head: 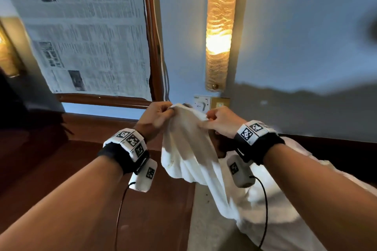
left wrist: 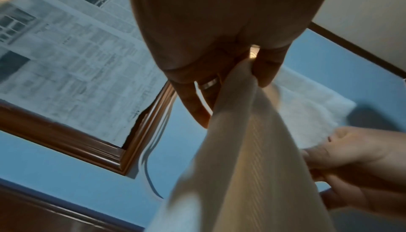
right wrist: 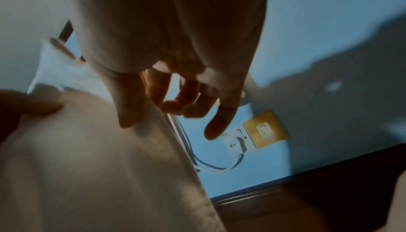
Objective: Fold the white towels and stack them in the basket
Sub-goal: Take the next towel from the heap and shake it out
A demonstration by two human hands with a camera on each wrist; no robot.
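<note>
White towel (head: 189, 144) raised, top edge pinched by left hand (head: 157, 116) and right hand (head: 221, 121); lower part draped on bed (head: 285, 206).

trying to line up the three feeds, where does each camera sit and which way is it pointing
Head: worn on the head, facing forward at the wall; shows both forearms, left hand and right hand pinching the white towel under the wall lamp.
Left wrist: looks along the left hand at the towel and the newspaper-covered frame; the right hand enters at lower right.
Right wrist: looks along the right hand at the towel and the wall socket.
Shared: all three show the towel; head and right wrist share the socket.
</note>
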